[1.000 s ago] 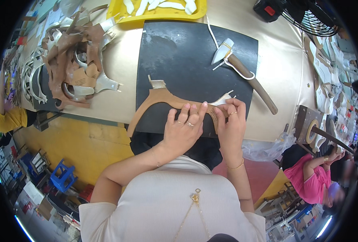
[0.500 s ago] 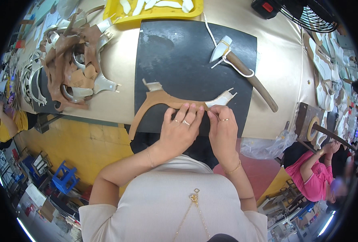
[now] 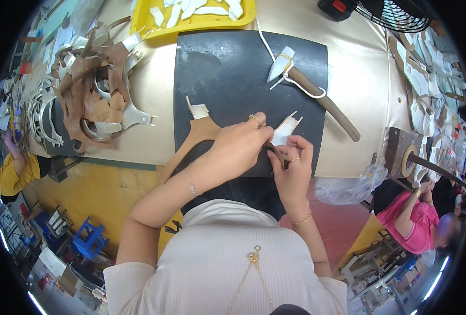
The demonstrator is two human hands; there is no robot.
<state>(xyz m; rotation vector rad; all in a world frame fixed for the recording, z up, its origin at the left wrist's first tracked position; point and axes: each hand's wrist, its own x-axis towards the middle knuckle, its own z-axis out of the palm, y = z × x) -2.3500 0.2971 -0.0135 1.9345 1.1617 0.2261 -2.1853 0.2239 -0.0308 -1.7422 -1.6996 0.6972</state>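
**Both hands pinched on the tan leather piece**

I see my left hand (image 3: 238,149) lying over the curved tan leather piece (image 3: 193,139) on the black mat (image 3: 228,68), fingers curled and closed on its edge. My right hand (image 3: 292,170) pinches the same piece just beside it, near the white lining tab (image 3: 286,128). The piece sits at the mat's near edge. A wooden-handled hammer (image 3: 317,97) lies well apart; a yellow tray (image 3: 149,23) stands beyond the mat.

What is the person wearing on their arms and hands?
Both forearms are bare, below the short sleeves of a cream ribbed top. The left hand has a ring and a thin wrist chain. The right hand has a ring and a gold bracelet.
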